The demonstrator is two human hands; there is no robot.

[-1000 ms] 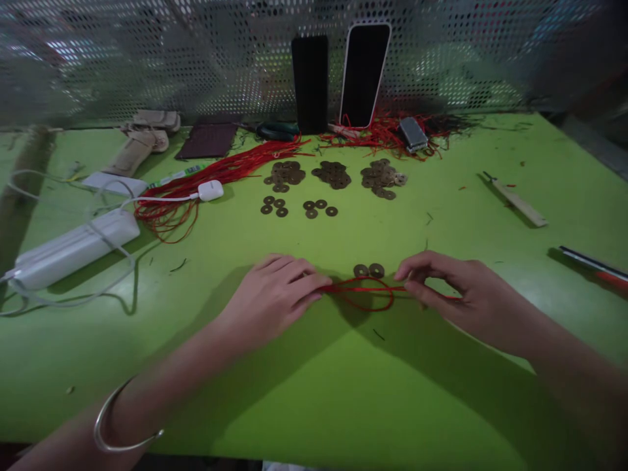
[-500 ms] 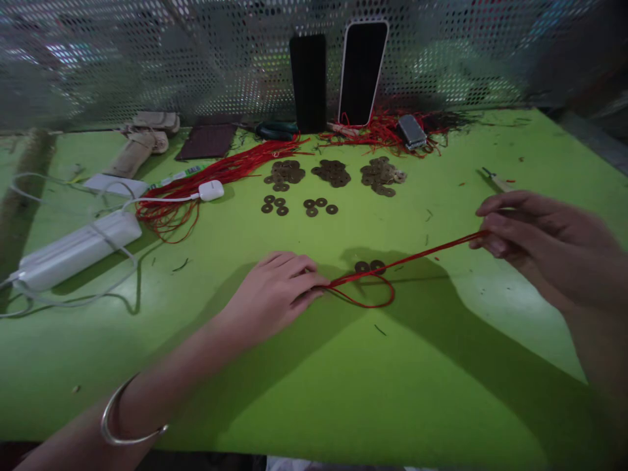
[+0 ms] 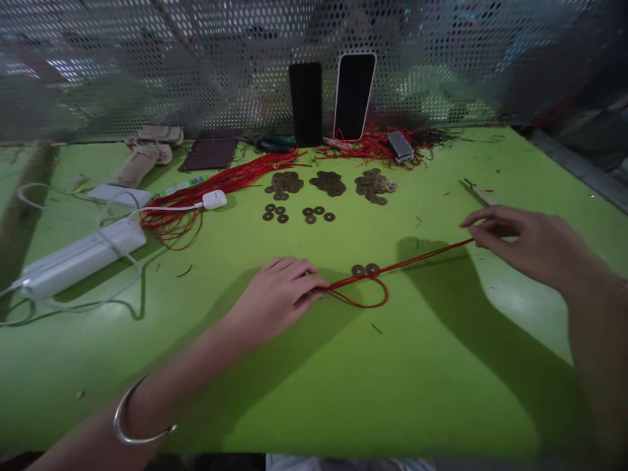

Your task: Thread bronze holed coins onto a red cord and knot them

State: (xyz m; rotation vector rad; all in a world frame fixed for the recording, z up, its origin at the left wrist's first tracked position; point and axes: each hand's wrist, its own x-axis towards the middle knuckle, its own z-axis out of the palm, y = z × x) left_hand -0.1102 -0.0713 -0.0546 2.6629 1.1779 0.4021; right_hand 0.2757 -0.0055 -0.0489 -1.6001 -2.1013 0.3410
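Note:
My left hand point(image 3: 283, 292) rests low over the green table, its thumb and fingers pinching a red cord point(image 3: 417, 260) near one end. From there the cord runs up to the right, pulled straight, into the fingertips of my right hand point(image 3: 515, 239). A loose loop of the same cord lies on the table just right of my left fingers. Two dark round coins point(image 3: 366, 269) with centre holes sit side by side against the cord, behind the loop. Whether the cord passes through them I cannot tell.
Coin piles point(image 3: 328, 184) and two small coin groups point(image 3: 318, 214) lie farther back. Left of them are a red cord bundle point(image 3: 235, 175), a white power strip point(image 3: 86, 255) and cables. Two phones point(image 3: 354, 97) lean on a perforated metal screen. Small snips point(image 3: 478, 191) lie beyond my right hand.
The view has tilted up slightly. My right hand has come a little lower and nearer to the table, still holding the cord taut. My left hand has stayed in place.

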